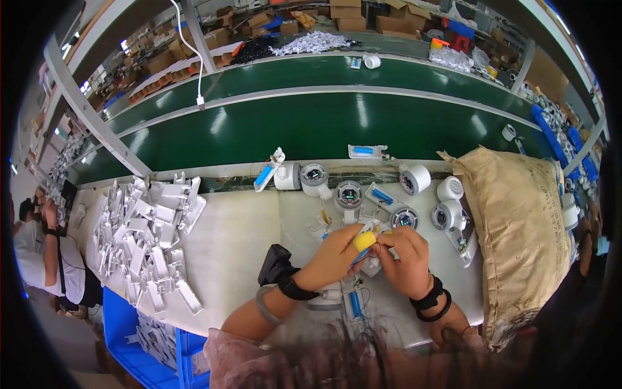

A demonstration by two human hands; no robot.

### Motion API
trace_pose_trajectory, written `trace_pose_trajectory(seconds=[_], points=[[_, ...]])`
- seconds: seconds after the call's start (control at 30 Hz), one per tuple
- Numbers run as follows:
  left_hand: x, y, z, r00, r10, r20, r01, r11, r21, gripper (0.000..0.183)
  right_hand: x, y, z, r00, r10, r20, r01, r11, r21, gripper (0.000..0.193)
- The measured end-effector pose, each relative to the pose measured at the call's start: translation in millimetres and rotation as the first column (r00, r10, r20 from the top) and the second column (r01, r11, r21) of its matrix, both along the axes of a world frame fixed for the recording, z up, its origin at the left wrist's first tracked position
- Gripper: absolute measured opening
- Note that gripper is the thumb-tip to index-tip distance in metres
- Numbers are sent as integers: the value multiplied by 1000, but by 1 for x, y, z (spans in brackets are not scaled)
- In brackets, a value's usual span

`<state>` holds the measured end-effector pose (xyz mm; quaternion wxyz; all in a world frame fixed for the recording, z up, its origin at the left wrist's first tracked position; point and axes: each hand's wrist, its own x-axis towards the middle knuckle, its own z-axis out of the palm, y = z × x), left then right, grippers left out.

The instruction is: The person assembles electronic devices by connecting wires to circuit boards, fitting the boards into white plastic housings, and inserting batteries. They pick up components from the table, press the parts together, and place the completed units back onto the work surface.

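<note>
My left hand (332, 260) is closed around a small white plastic part with a blue battery (361, 255), just right of the table's middle. A yellow wrap (365, 241) shows at its fingertips. Against it my right hand (408, 258) is pinched shut; what lies between its fingertips is too small to make out, though thin wires show close by. Just beyond the hands stand round white housings (349, 194) with circuit boards inside. Among them lies a white holder with a blue battery (382, 196). Another blue battery (355, 303) with wires rests below the hands.
A heap of white plastic handles (149, 236) covers the table's left. A tan sack (515, 233) stands at the right edge. Beyond runs a green conveyor (285, 123), with a white cable (188, 45) hanging over it. A blue crate (123, 337) sits lower left; a person (42, 253) works there.
</note>
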<state>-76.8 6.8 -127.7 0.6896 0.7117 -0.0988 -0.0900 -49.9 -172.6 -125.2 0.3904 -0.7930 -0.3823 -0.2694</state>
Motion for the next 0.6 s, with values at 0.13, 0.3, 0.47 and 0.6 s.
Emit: trace_pose_trajectory(seconds=[0.13, 0.3, 0.47, 0.6], points=[[6, 17, 8, 977, -79, -196, 29, 969, -247, 33, 3, -2, 6, 999, 51, -12, -50, 997, 56, 22], [21, 56, 24, 984, 120, -130, -167, 868, -467, 44, 6, -2, 3, 999, -6, 43, 4, 999, 46, 22], [36, 120, 21, 715, 698, 51, -535, 592, -603, 50, 3, 1, -3, 998, 21, 59, -20, 1000, -14, 22], [51, 143, -21, 256, 923, 288, -887, 343, -309, 54, -1, 2, -6, 997, 77, 9, -76, 994, -82, 21]])
